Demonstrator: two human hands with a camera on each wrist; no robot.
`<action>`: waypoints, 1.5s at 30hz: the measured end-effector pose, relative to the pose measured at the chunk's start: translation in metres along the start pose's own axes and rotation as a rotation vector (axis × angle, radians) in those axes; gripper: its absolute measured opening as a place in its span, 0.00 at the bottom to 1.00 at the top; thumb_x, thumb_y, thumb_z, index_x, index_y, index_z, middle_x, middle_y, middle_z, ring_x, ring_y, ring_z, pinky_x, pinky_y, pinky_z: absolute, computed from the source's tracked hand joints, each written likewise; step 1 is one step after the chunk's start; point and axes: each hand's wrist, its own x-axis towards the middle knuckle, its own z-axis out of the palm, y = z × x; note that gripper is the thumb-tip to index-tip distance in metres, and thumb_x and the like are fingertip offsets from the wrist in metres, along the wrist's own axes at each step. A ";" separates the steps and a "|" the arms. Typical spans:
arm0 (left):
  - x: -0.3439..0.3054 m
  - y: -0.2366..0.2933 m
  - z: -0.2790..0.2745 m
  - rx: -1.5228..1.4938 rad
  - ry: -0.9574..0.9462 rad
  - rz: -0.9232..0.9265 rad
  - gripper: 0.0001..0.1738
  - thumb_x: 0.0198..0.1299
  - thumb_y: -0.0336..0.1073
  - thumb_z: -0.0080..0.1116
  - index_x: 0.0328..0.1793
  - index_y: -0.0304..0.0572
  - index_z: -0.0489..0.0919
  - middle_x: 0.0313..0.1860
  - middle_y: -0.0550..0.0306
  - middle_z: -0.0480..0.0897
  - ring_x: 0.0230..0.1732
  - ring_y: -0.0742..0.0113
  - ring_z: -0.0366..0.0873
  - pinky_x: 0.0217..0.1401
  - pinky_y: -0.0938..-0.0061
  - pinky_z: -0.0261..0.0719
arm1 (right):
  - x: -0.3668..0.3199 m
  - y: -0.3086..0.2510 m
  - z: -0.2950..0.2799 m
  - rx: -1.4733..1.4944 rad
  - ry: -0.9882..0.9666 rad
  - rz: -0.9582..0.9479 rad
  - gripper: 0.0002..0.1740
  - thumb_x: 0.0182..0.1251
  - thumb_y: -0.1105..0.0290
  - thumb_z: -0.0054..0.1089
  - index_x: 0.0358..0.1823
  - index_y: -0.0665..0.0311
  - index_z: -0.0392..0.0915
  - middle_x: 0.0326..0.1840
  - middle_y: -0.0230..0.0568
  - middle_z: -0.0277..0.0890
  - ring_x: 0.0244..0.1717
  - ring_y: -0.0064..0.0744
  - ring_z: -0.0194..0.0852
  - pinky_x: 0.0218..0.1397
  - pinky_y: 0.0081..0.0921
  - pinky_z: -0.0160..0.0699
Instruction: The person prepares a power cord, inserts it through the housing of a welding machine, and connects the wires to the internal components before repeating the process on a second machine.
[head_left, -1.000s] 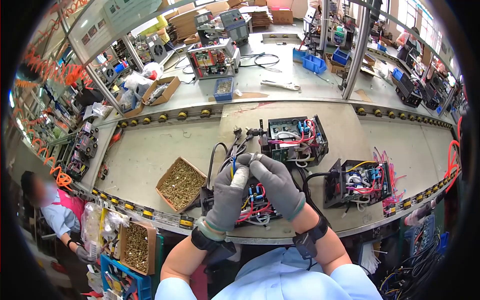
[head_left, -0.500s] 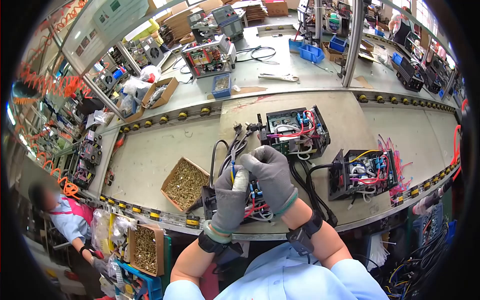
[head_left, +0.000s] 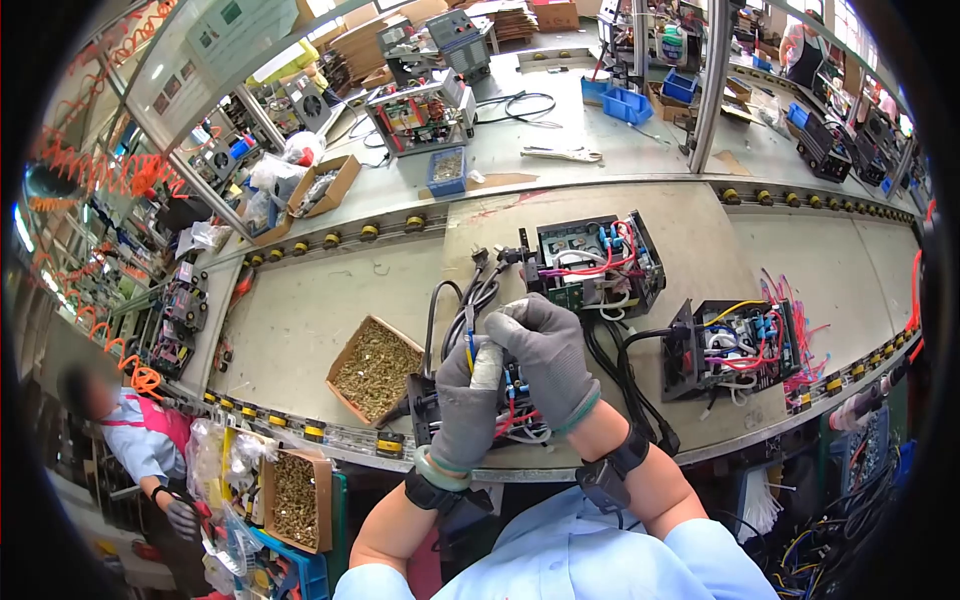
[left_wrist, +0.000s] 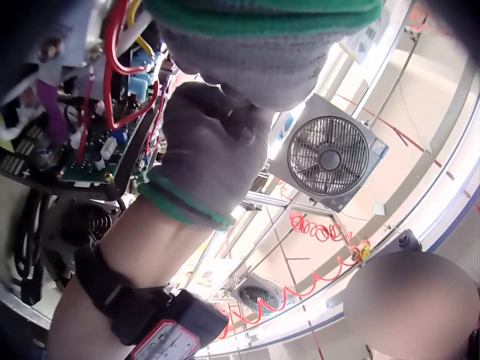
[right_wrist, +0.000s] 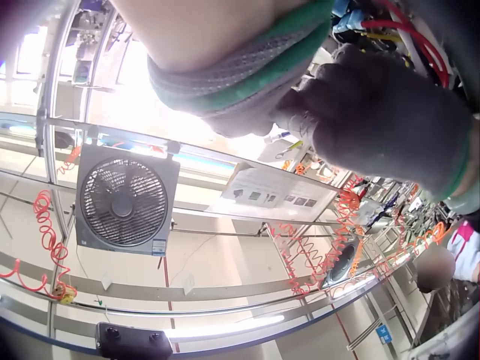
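Observation:
Both hands wear grey gloves and meet above an open unit (head_left: 424,408) with red and white wires. My left hand (head_left: 468,410) grips a thin yellow wire (head_left: 472,366) with a blue section beyond it; its thumb (head_left: 487,365) is covered in white. My right hand (head_left: 548,352) has its fingers curled, whitish fingertips right beside the left thumb; I cannot tell what lies between them. In the left wrist view the right hand (left_wrist: 214,146) overlaps the left; the right wrist view shows the left hand (right_wrist: 390,120) across from the right. The gloves hide both grips.
A carton of small brass-coloured parts (head_left: 372,368) stands left of the hands. Two more open units (head_left: 600,262) (head_left: 738,345) lie beyond and to the right, with black power cords (head_left: 625,380) between. Roller rails (head_left: 370,232) border the bench. Another person (head_left: 150,430) is at lower left.
The right hand's fingers, reaching forward against the left fingertips a second ago, are now curled in closer to the left thumb. The left hand keeps the wire. The view has shifted slightly.

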 end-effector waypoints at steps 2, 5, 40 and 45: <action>0.000 0.001 0.001 -0.007 0.014 -0.022 0.11 0.77 0.42 0.51 0.41 0.48 0.75 0.21 0.76 0.67 0.19 0.87 0.59 0.21 0.84 0.53 | 0.003 -0.001 0.002 0.046 0.048 0.069 0.06 0.67 0.72 0.67 0.36 0.68 0.83 0.27 0.31 0.79 0.29 0.17 0.76 0.34 0.19 0.77; 0.002 0.000 0.000 -0.018 0.000 -0.026 0.11 0.77 0.42 0.51 0.40 0.48 0.75 0.20 0.76 0.67 0.19 0.87 0.59 0.20 0.84 0.53 | 0.008 0.000 0.001 -0.011 0.050 0.037 0.06 0.66 0.73 0.68 0.33 0.67 0.80 0.27 0.29 0.78 0.27 0.16 0.75 0.31 0.18 0.76; 0.126 0.050 -0.051 0.934 -0.743 0.220 0.11 0.73 0.35 0.50 0.49 0.35 0.80 0.36 0.44 0.82 0.40 0.59 0.80 0.48 0.65 0.78 | 0.074 -0.021 -0.031 -1.716 -0.407 -1.130 0.01 0.58 0.70 0.60 0.31 0.54 0.78 0.23 0.32 0.73 0.25 0.34 0.80 0.28 0.32 0.77; 0.137 0.036 -0.034 1.198 -0.618 0.393 0.10 0.68 0.36 0.52 0.45 0.38 0.79 0.36 0.38 0.82 0.41 0.38 0.81 0.45 0.53 0.79 | 0.101 -0.027 -0.034 -1.829 -0.486 -0.736 0.07 0.61 0.63 0.64 0.31 0.56 0.79 0.27 0.40 0.79 0.31 0.44 0.84 0.33 0.39 0.81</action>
